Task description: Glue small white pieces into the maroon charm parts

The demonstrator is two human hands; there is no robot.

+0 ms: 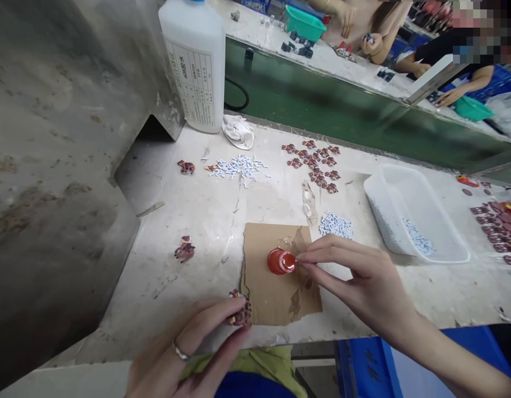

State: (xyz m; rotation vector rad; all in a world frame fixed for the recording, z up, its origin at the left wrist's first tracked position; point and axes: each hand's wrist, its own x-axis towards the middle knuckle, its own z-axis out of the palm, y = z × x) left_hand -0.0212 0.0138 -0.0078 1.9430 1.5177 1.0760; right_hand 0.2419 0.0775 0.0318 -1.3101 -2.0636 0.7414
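My left hand [193, 342], a ring on one finger, pinches a small dark-brown figurine [240, 314] at the left edge of a torn piece of cardboard [272, 304]. On that cardboard stands a small red cup [277, 262] with shiny red contents. My right hand [363, 279] has thumb and fingertips pressed together at the cup's right rim; whatever is between them is too small to make out. A similar brown figurine [184, 250] lies to the left. Just beyond my right hand is a pile of tiny pale-blue pieces [336, 224].
A large white bottle [201, 72] stands by a metal housing [52, 138] at left. Beyond lie a crumpled white cloth [238, 132], more pale-blue pieces [241, 167] and several figurines [315, 161]. A translucent bin [449, 243] sits right. Co-workers' hands [375, 47] are at the far bench.
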